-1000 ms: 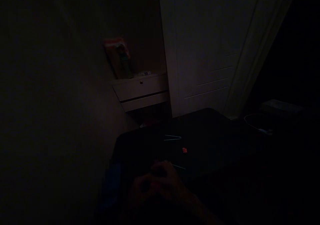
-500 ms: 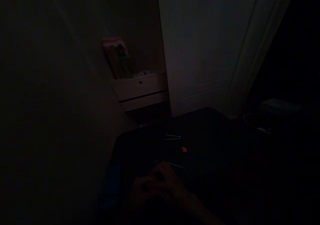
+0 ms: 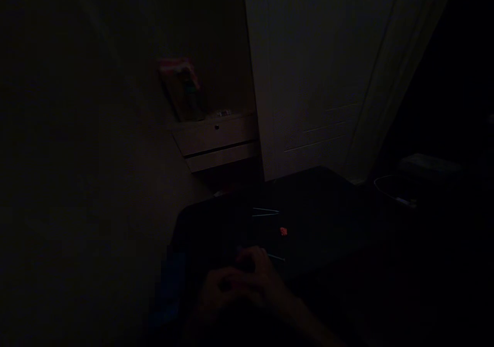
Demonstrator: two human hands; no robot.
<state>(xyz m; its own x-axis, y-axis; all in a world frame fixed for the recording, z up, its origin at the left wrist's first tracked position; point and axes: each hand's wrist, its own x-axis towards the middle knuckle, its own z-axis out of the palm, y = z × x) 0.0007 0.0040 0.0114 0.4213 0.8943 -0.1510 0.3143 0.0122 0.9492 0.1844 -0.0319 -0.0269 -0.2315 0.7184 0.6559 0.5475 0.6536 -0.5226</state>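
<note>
Far beyond the hands, a pale door (image 3: pixel 316 79). Underneath them, a dark table (image 3: pixel 328 208). Beyond and leftward, a drawer unit (image 3: pixel 216 141). Left hand (image 3: pixel 221 289) and right hand (image 3: pixel 259 279) pressed together, fingers curled, barely shifted from a second ago, so probably the same fiddling. Too dark to tell any grip. Just past the right fingertips, a thin green stick (image 3: pixel 276 257), unmoved. Farther out, a red scrap (image 3: pixel 283 231).

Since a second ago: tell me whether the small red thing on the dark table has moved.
No. The small red thing lies on the dark table just as far below and right of the pair of thin pale sticks as before.
</note>
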